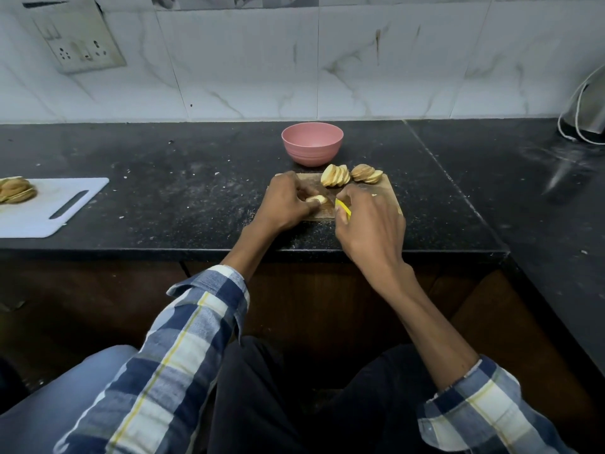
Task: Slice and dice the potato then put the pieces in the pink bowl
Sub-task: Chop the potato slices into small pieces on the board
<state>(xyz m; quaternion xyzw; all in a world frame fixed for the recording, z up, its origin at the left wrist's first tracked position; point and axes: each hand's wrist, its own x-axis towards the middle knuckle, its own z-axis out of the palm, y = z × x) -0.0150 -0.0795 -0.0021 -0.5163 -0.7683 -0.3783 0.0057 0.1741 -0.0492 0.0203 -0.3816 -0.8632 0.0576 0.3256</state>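
Observation:
A small wooden cutting board (pixel 391 191) lies on the black counter. My left hand (pixel 288 201) pins a few potato slices (pixel 317 200) flat on it. My right hand (pixel 370 221) grips a knife with a yellow handle (pixel 343 209); its blade points toward those slices and is mostly hidden by my fingers. Two fanned stacks of potato slices (pixel 335 175) (pixel 366 173) rest at the board's far edge. The pink bowl (pixel 312 144) stands just behind the board, and I see nothing inside it.
A white plastic cutting board (pixel 55 204) with more sliced potato (pixel 16 190) lies at the left. A metal kettle with a white cord (pixel 586 109) stands at the far right. A wall socket (pixel 80 44) is at upper left. The counter's front edge runs just below my wrists.

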